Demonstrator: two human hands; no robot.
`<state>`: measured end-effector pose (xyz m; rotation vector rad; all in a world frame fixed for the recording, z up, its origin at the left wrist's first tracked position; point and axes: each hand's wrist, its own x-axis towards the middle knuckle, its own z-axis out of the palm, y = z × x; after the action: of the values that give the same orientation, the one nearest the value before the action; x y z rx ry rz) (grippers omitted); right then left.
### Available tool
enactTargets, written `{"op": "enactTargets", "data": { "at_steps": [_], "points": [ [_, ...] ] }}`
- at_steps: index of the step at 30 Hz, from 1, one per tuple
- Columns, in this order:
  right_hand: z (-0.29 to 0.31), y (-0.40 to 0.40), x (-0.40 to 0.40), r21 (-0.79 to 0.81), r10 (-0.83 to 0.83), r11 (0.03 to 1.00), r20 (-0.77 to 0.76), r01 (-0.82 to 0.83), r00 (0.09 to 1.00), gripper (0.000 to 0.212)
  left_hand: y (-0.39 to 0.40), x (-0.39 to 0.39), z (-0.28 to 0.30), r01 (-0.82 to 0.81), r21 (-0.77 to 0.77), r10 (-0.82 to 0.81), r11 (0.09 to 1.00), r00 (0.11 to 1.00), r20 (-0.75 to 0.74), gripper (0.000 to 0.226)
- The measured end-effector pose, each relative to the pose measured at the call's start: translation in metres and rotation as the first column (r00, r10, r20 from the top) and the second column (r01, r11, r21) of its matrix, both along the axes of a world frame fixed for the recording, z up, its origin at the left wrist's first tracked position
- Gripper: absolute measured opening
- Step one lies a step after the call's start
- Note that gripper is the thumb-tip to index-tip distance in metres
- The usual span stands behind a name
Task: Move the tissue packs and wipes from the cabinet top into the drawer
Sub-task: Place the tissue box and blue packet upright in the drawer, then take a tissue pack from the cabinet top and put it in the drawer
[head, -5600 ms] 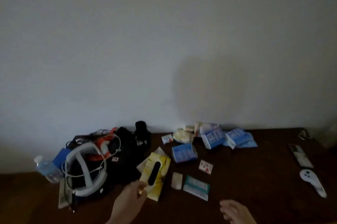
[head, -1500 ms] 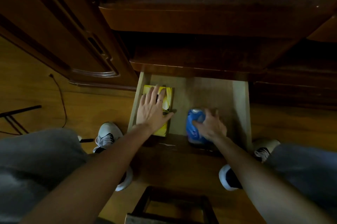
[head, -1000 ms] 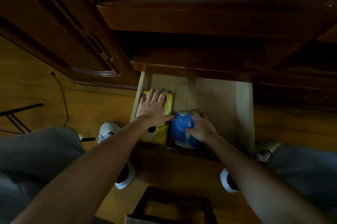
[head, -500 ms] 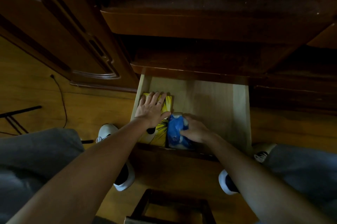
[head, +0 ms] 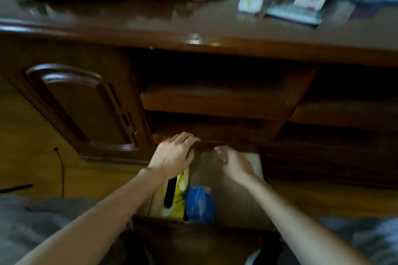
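Head view: both empty, loosely curled hands, left hand (head: 174, 152) and right hand (head: 233, 162), hover over the drawer (head: 255, 164), remaining packs (head: 297, 9) lying up-right, nearer the right.

Wipes pack (head: 172, 195) left of tissue pack (head: 199, 203) in drawer (head: 237, 204).

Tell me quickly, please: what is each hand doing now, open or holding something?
Left hand: open, empty, fingers relaxed above the drawer.
Right hand: open, fingers loosely curled, holding nothing.
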<state>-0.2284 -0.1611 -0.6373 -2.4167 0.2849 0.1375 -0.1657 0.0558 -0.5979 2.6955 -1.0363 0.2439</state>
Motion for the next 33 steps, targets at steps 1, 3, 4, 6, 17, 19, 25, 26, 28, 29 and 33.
{"op": "enactTargets", "data": {
  "at_steps": [1,3,4,6,17,19,25,26,28,29,33],
  "points": [
    [0.032,-0.004,0.005,-0.048,-0.017,0.999,0.132,0.024,0.991,0.032,-0.004,0.002,0.032,0.01,-0.067,-0.003,0.998,0.994,0.106,0.034],
    [0.102,-0.013,0.012,-0.084,-0.008,0.996,0.384,0.043,0.923,0.02,-0.008,0.005,0.094,0.061,-0.181,-0.009,0.982,0.961,0.276,0.03],
    [0.136,-0.018,0.014,-0.103,0.015,0.994,0.511,0.044,0.859,0.017,-0.01,0.007,0.123,0.093,-0.232,-0.008,0.968,0.939,0.343,0.028],
    [0.196,-0.026,0.019,-0.179,0.087,0.982,0.727,0.065,0.681,0.017,-0.01,0.015,0.174,0.154,-0.315,0.011,0.936,0.886,0.464,0.024],
    [0.308,-0.069,0.117,-0.543,0.083,0.836,0.262,0.075,0.962,0.07,-0.058,0.143,0.294,-0.149,-0.192,0.195,0.97,0.948,0.25,0.041],
    [0.306,-0.071,0.139,-0.609,0.097,0.782,0.334,0.136,0.938,0.071,-0.07,0.171,0.293,-0.177,-0.128,0.201,0.976,0.955,0.217,0.048],
    [0.311,-0.09,0.216,-0.681,-0.022,0.721,0.165,0.13,0.986,0.082,-0.095,0.244,0.261,-0.264,0.023,0.264,0.964,0.964,-0.025,0.067],
    [0.309,-0.095,0.226,-0.652,-0.071,0.75,0.093,0.114,0.993,0.082,-0.096,0.251,0.256,-0.292,0.024,0.293,0.956,0.953,-0.073,0.069],
    [0.304,-0.103,0.238,-0.573,-0.109,0.814,0.01,0.095,0.994,0.078,-0.099,0.261,0.254,-0.319,0.032,0.321,0.947,0.945,-0.07,0.069],
    [0.302,-0.105,0.241,-0.552,-0.1,0.829,0.012,0.09,0.995,0.074,-0.1,0.262,0.254,-0.317,0.042,0.319,0.947,0.947,-0.035,0.068],
    [0.302,-0.101,0.236,-0.601,-0.021,0.792,0.147,0.106,0.989,0.058,-0.1,0.246,0.26,-0.256,0.097,0.241,0.962,0.96,0.143,0.058]
  ]
}}
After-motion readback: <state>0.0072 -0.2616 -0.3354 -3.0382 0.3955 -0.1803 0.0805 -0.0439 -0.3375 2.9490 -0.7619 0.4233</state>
